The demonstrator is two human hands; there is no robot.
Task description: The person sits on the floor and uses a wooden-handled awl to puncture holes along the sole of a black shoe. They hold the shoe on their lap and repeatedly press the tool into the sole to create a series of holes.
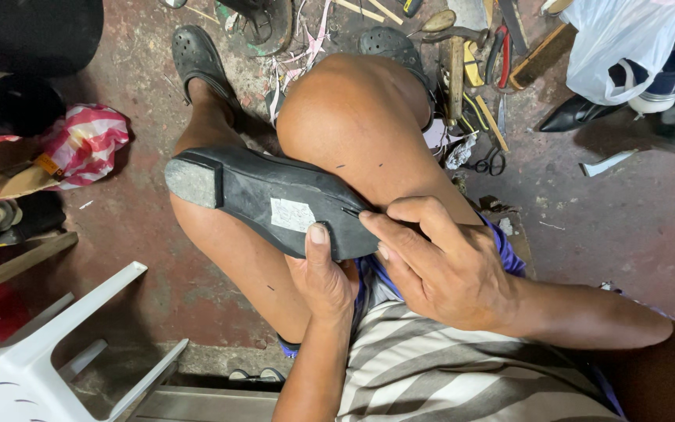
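Nearest the camera, the left hand (323, 281) gripped a black flat shoe (271, 199) from beneath, its thumb pressed over the sole's edge. The right hand (439, 266) lay just beside it, its fingers (388, 230) pinched on a small dark tool, too small to name, touching the sole near the toe. The shoe rested sole-up across the person's two bare knees, heel to the left, with one pale rectangular label (292, 214) stuck mid-sole and a grey worn heel tip (191, 182). Lower left stood one white plastic chair (33, 359). On the floor beyond, two dark clogs (197, 59) covered the feet. One red-and-white striped bag (83, 144) lay left; one white plastic bag (626, 47) sat far right, above a black pointed shoe (576, 116). Scissors (490, 162) and hand tools (462, 70) lay scattered between.
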